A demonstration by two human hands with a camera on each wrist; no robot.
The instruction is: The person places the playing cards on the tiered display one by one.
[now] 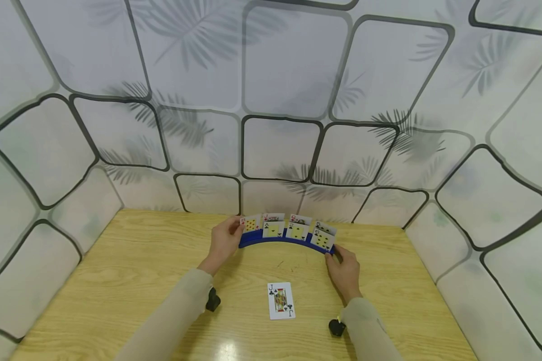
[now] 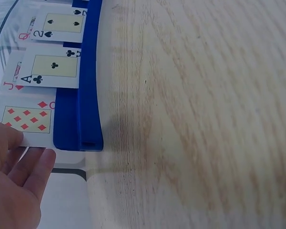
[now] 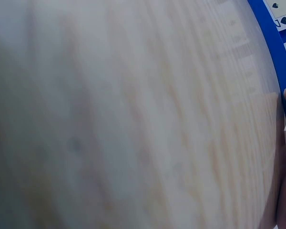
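Observation:
A curved blue card holder (image 1: pixel 275 239) stands toward the back of the table, with playing cards upright in two rows. My left hand (image 1: pixel 223 243) pinches a diamond card (image 2: pixel 28 117) by its outer edge at the holder's left end, thumb in front and fingers behind. My right hand (image 1: pixel 345 271) grips the holder's right end, its thumb on the blue front; in the right wrist view only part of this hand shows at the edge. An ace of clubs (image 2: pixel 55 67) and a two of spades (image 2: pixel 62 23) stand in the front row, partly covering red face cards behind.
A jack of clubs (image 1: pixel 281 301) lies face up on the wooden table (image 1: pixel 140 260), nearer to me than the holder. Patterned walls (image 1: pixel 282 150) rise behind the table and at both sides. A black wrist device (image 1: pixel 213 300) sits on each sleeve.

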